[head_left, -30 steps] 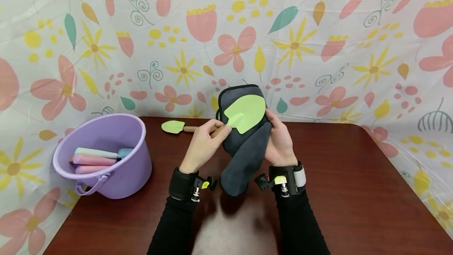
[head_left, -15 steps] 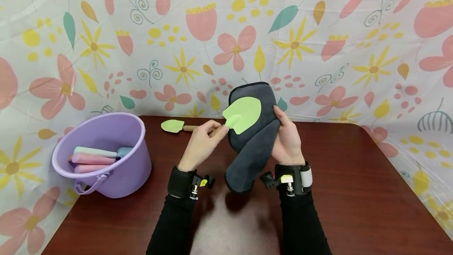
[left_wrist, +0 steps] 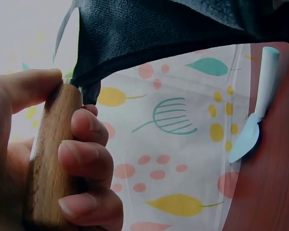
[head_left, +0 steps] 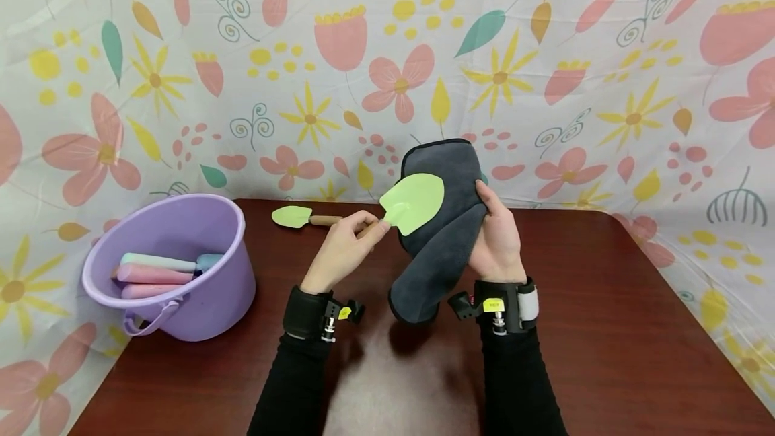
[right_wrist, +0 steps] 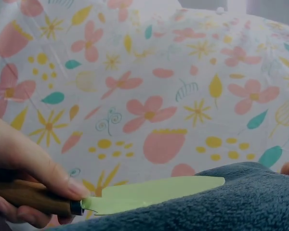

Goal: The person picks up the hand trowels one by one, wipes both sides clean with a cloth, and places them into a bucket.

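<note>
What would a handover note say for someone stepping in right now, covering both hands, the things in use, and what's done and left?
Left hand: grips the wooden handle of the light green trowel, blade raised against the cloth.
Right hand: holds the dark grey microfibre cloth up behind the blade, its lower end hanging down towards the dark red table.
Second small green trowel lies on the table behind the left hand. Purple plastic bucket at left holds pastel-handled tools.
Done: trowel and cloth brought together.
Left: probably wiping the blade; the second trowel is untouched.
</note>
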Action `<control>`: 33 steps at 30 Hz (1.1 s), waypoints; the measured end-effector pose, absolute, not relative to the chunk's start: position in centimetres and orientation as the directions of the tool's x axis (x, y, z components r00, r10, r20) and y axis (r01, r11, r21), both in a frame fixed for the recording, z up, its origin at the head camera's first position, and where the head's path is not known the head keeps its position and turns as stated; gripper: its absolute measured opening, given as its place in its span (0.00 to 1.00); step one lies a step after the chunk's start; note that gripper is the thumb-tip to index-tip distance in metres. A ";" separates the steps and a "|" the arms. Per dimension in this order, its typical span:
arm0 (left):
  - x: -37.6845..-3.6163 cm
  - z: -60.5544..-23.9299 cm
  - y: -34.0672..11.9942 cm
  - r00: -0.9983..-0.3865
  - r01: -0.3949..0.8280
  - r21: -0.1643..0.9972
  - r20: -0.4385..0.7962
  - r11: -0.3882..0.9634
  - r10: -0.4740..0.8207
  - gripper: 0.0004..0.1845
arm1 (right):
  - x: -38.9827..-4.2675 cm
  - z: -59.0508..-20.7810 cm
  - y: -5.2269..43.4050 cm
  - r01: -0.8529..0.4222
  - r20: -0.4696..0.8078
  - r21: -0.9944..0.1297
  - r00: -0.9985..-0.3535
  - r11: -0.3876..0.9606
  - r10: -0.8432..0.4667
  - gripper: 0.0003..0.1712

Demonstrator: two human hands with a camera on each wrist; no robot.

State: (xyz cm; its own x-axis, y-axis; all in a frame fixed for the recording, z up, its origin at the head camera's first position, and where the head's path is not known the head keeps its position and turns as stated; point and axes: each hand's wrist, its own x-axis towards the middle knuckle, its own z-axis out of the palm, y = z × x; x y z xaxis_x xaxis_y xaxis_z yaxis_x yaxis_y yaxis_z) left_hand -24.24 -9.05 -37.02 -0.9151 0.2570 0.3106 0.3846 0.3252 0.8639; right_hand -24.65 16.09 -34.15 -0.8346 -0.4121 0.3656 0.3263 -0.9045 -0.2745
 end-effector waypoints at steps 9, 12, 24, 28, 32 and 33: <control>-23.9 -36.7 -8.4 -0.905 0.386 0.871 0.294 0.304 0.306 0.15 | -24.9 -34.4 16.3 0.262 0.397 -0.194 -0.860 -0.945 -0.320 0.31; -23.7 -36.6 -7.9 -0.895 0.387 0.875 0.279 0.292 0.348 0.16 | -25.2 -34.7 16.0 0.275 0.454 -0.189 -0.827 -0.943 -0.332 0.27; -23.0 -36.1 -6.3 -0.872 0.368 0.911 0.268 0.187 0.409 0.17 | -25.2 -34.6 15.2 0.378 0.426 -0.284 -0.774 -0.881 -0.469 0.22; -23.1 -36.2 -6.2 -0.879 0.368 0.916 0.288 0.160 0.380 0.16 | -25.1 -34.6 15.6 0.377 0.435 -0.305 -0.762 -0.875 -0.480 0.22; -22.4 -35.2 -6.2 -0.901 0.345 0.927 0.282 0.150 0.331 0.15 | -25.0 -34.5 16.2 0.351 0.410 -0.335 -0.781 -0.874 -0.471 0.24; -22.3 -34.8 -6.1 -0.907 0.335 0.930 0.275 0.153 0.318 0.14 | -25.0 -34.5 16.3 0.343 0.405 -0.338 -0.788 -0.877 -0.464 0.24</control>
